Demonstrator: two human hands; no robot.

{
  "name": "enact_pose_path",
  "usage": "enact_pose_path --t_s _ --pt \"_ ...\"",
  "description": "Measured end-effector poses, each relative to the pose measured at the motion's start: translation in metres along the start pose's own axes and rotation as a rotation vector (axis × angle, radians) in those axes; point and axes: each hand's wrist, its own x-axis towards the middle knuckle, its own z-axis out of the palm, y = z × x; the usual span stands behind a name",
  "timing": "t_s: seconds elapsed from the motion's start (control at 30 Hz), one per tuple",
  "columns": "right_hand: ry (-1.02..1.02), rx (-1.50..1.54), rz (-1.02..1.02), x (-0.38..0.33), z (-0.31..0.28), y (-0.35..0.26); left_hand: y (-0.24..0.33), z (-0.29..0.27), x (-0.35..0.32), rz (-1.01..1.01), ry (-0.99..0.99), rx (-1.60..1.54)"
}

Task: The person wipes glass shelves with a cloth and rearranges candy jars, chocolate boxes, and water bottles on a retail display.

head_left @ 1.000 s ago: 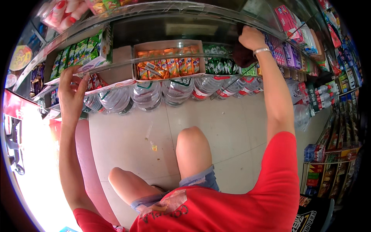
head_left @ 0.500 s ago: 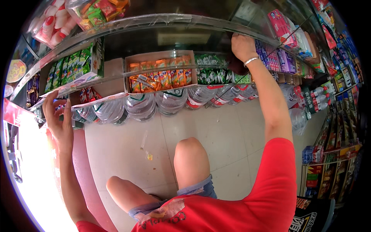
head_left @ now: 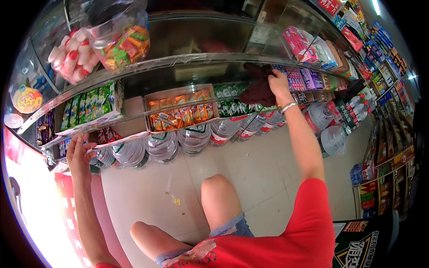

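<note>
My right hand (head_left: 279,85) is closed on a dark maroon cloth (head_left: 259,87), which hangs bunched in front of the glass case's dark inside. The cloth's lower end hangs over green-wrapped packs (head_left: 229,107). At the left, my left hand (head_left: 79,156) has its fingers loosely apart, holding nothing, fingertips at the shelf's front edge. Just above it stands a box of green packs (head_left: 87,107). Between the hands lies an open box of orange packs (head_left: 185,111).
Large clear water bottles (head_left: 194,137) stand in a row on the floor under the shelf. A jar of wrapped sweets (head_left: 127,47) and white red-capped bottles (head_left: 73,58) sit on the upper level. Packed racks (head_left: 389,147) line the right side.
The view has shifted, so the shelves now sit lower in it. My right hand has shifted with the cloth, which now shows much more fully. My left hand's fingers are drawn closer together.
</note>
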Motion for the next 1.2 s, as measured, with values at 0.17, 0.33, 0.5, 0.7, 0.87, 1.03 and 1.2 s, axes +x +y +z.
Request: enact_pose_path --t_s 0.17,0.33,0.5,0.7,0.87,1.03,1.2 --pt "0.428 1.026 0.148 0.019 0.037 0.009 -0.004 0.007 -0.001 -0.046 -0.024 -0.016" --pt "0.69 1.479 0.149 0.039 0.062 -0.061 -0.006 0.005 -0.016 -0.066 0.029 0.062" --pt "0.553 1.385 -0.02 0.09 0.074 -0.047 -0.012 0.004 -0.032 -0.1 0.016 0.102" --pt "-0.006 1.317 0.075 0.072 0.074 -0.039 -0.013 0.016 -0.039 -0.081 -0.038 0.084" --pt "-0.576 0.836 -0.287 0.004 0.108 -0.072 -0.01 0.018 -0.039 -0.084 -0.042 0.039" --pt "0.062 1.585 0.256 0.033 0.089 -0.007 -0.01 0.015 -0.047 -0.095 -0.082 0.036" --pt "0.299 1.351 0.194 0.031 0.061 -0.052 -0.018 0.0 -0.059 -0.104 -0.037 0.0"
